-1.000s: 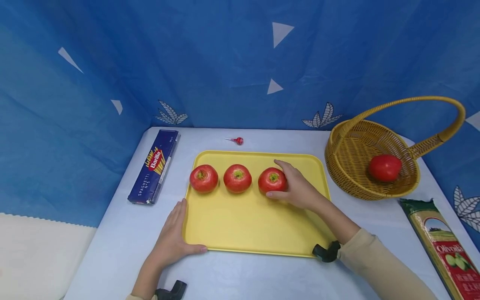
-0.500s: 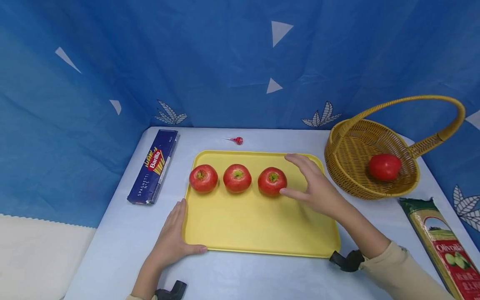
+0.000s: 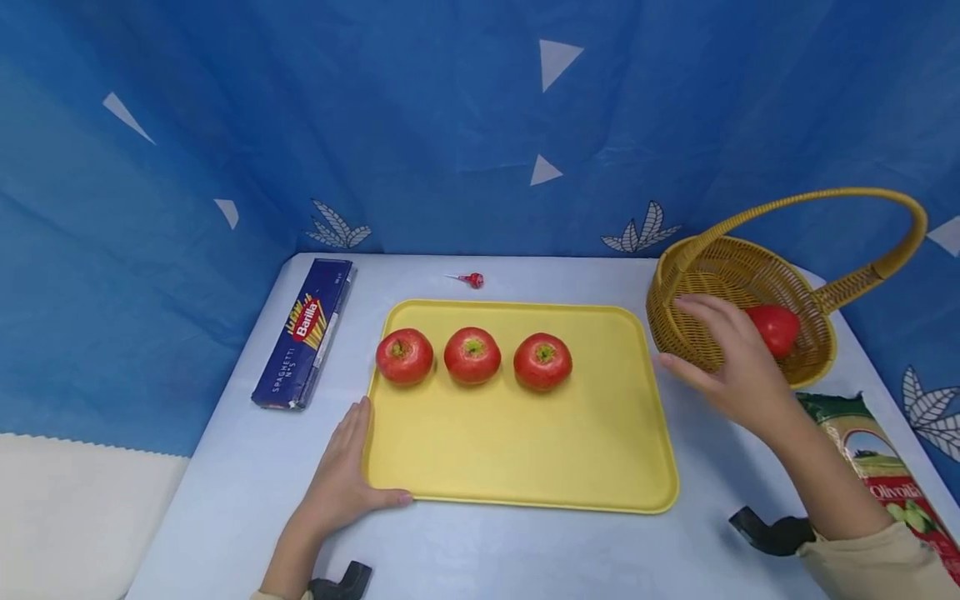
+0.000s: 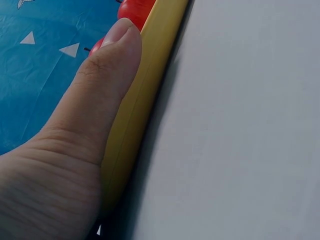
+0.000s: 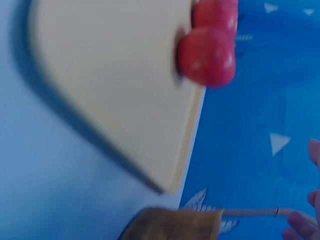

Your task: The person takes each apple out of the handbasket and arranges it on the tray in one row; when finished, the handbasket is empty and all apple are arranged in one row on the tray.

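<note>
Three red apples stand in a row on a yellow tray (image 3: 517, 450): a left one (image 3: 405, 357), a middle one (image 3: 472, 356) and a right one (image 3: 542, 362). My left hand (image 3: 341, 471) rests against the tray's near left corner, fingers along the left side and thumb (image 4: 95, 95) along the front edge. My right hand (image 3: 738, 367) is in the air over the near side of a wicker basket (image 3: 663, 329), fingers spread and holding nothing. Inside the basket lies another red fruit (image 3: 777, 329), partly hidden by that hand. Only fingertips (image 5: 302, 225) show in the right wrist view.
A blue Barilla spaghetti box (image 3: 303, 333) lies left of the tray. Behind the tray is a small red lollipop (image 3: 472, 281). An Olivoilà pasta packet (image 3: 873, 467) lies at the right, partly under my forearm. The basket's tall handle (image 3: 840, 193) arches above it.
My right hand has let go of the right apple and moved right, off the tray to the basket. The left hand and the apples have stayed in place.
</note>
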